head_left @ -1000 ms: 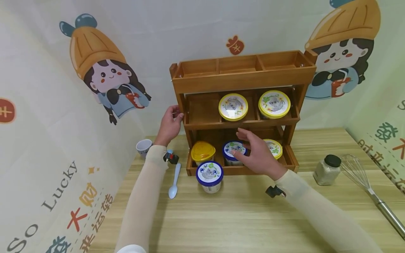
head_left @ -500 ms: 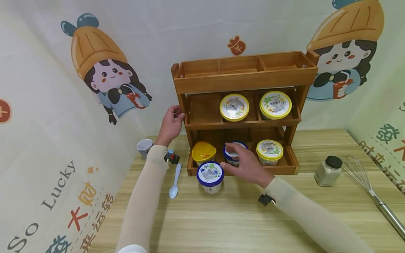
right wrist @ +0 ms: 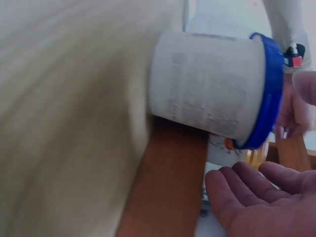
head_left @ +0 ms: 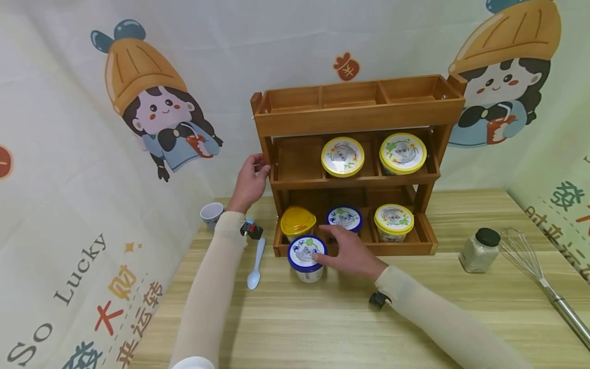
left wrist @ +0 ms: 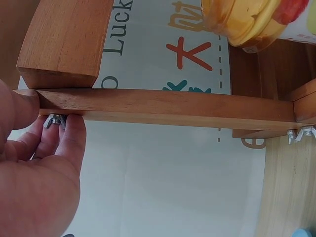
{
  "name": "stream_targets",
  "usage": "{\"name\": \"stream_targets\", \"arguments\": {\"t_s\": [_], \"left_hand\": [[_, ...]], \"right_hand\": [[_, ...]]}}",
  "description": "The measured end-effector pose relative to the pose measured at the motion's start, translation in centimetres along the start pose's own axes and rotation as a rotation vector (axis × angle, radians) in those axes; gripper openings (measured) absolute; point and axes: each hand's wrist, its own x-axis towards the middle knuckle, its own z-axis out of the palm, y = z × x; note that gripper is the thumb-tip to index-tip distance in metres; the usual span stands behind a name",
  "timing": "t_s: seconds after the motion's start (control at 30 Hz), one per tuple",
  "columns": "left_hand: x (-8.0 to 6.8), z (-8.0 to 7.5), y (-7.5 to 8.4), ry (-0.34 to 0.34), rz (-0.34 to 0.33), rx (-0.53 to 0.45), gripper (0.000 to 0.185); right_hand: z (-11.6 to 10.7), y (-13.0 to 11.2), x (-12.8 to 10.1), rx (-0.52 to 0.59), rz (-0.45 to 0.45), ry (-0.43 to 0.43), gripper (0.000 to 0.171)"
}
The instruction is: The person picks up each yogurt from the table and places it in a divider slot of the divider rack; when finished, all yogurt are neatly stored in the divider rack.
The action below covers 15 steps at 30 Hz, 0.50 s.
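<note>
Meanwhile the left hand (head_left: 249, 182) pinches the left post of the wooden rack (head_left: 355, 115), and the right hand (head_left: 350, 251), fingers loosely spread, reaches the blue-lidded tub (head_left: 306, 258) standing on the table (head_left: 322, 318) before the rack.

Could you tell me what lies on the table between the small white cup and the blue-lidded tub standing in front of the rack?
In the head view, a white plastic spoon lies between the cup and the tub, with the left forearm stretching across beside it.
</note>
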Motion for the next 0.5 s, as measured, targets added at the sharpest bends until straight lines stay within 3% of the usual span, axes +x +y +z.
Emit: {"name": "stream_targets", "arguments": {"t_s": [0.2,0.5], "left_hand": [[0.0,0.0,0.0,-0.001,0.002,0.004,0.042],[-0.1,-0.1,0.2,-0.005,-0.011,0.002,0.042]], "right_hand": [[0.9,0.2,-0.2,-0.014,0.063,-0.043,0.092],[1.5,-0.3,-0.4,-0.040,0.046,-0.052,0.097]]}}
